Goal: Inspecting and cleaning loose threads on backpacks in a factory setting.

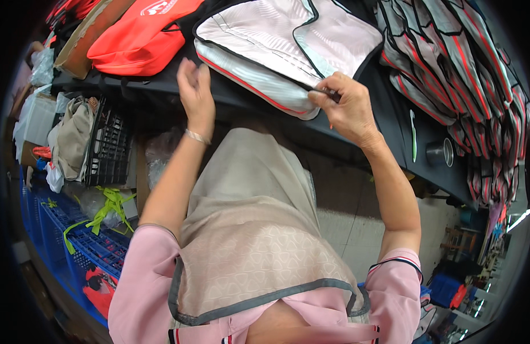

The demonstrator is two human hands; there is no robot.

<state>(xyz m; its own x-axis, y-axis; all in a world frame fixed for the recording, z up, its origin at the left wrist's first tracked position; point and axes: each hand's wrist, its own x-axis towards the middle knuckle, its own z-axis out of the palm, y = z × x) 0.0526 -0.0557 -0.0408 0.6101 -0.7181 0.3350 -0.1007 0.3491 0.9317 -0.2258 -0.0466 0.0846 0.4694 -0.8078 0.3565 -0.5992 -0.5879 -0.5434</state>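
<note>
A pale grey fabric bag (265, 43) with black binding and a red stripe along its side lies on the dark-covered table in front of me. At the bag's near right corner, my right hand (348, 109) is closed, its thumb and forefinger pinched together. Something small and dark shows between those fingers, and an orange tip peeks out below the palm; its kind is hidden. My left hand (196, 94) is raised at the bag's near left corner, fingers loosely apart and holding nothing.
An orange-red bag (144, 43) lies left of the pale one, beside a cardboard box (76, 54). Striped grey bags (442, 63) pile up at right, near a toothbrush (413, 135) and metal cup (440, 152). Black (109, 143) and blue crates (53, 223) stand at left.
</note>
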